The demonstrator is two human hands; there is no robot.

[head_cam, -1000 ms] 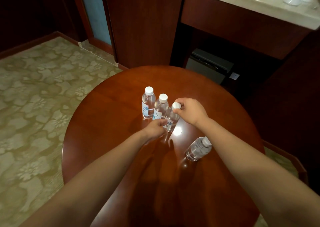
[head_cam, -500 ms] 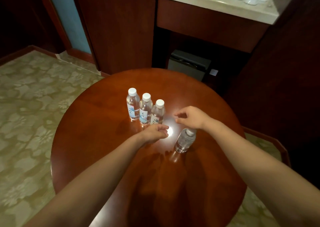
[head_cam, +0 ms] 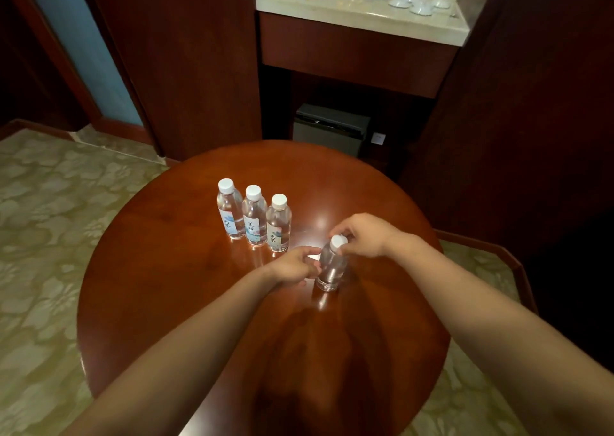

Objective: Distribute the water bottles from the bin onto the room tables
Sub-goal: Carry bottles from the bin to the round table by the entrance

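Three capped water bottles (head_cam: 254, 214) are standing in a tight row, touching, labels facing me, on the round wooden bench (head_cam: 159, 279). I am working a fourth bottle (head_cam: 330, 264) just beside them: my right hand (head_cam: 363, 234) is pinching its white cap, my left hand (head_cam: 294, 266) is closing on its body, probably steadying it upright so it can join the row. No bin is in view.

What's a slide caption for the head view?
Both hands stand a fourth water bottle beside three upright bottles on the round table.
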